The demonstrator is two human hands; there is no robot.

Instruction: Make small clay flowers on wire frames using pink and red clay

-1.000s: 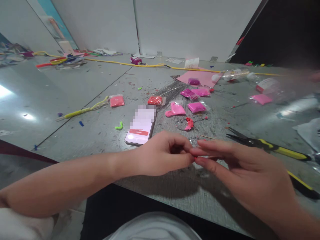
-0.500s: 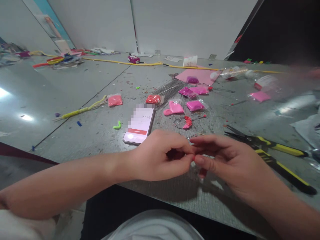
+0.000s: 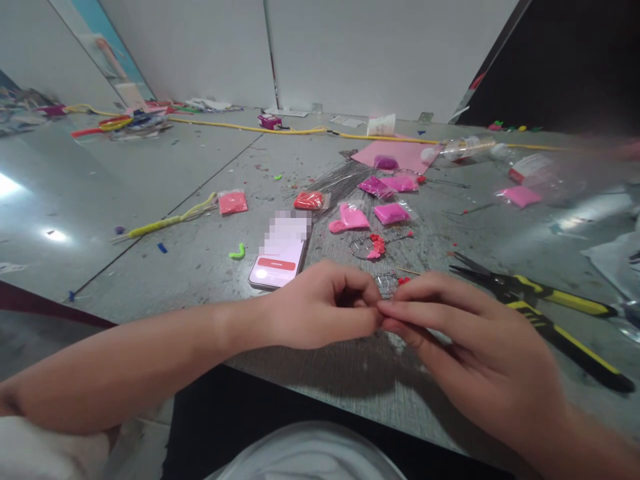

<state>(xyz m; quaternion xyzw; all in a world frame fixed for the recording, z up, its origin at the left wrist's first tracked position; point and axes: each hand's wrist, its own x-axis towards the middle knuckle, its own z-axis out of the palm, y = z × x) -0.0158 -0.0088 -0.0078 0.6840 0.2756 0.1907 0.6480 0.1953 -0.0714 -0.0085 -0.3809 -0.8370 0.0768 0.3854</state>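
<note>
My left hand (image 3: 330, 310) is closed in a pinch, thumb against forefinger, above the near part of the table. The fingertips of my right hand (image 3: 475, 340) are pressed together and touch the left fingertips. A small bit of red clay showed between them in the earlier picture; the fingers cover it now. Just behind the hands lies a small wire frame (image 3: 387, 285) with red bits at its right side, partly hidden. Beyond it rests a wire loop (image 3: 361, 248) decorated with red and pink clay. Left of these lies a phone (image 3: 277, 265), screen up.
Black-and-yellow pliers (image 3: 560, 293) lie open at the right. Bags of pink clay (image 3: 391, 213) and red clay (image 3: 309, 200) sit farther back, near thin wires (image 3: 333, 181). A yellow twisted stem (image 3: 165, 223) lies left; a yellow cord (image 3: 240, 127) crosses the back.
My right hand has turned, its fingers coming together over the left fingertips. The red bit between them has gone out of sight, and the small wire frame behind shows more.
</note>
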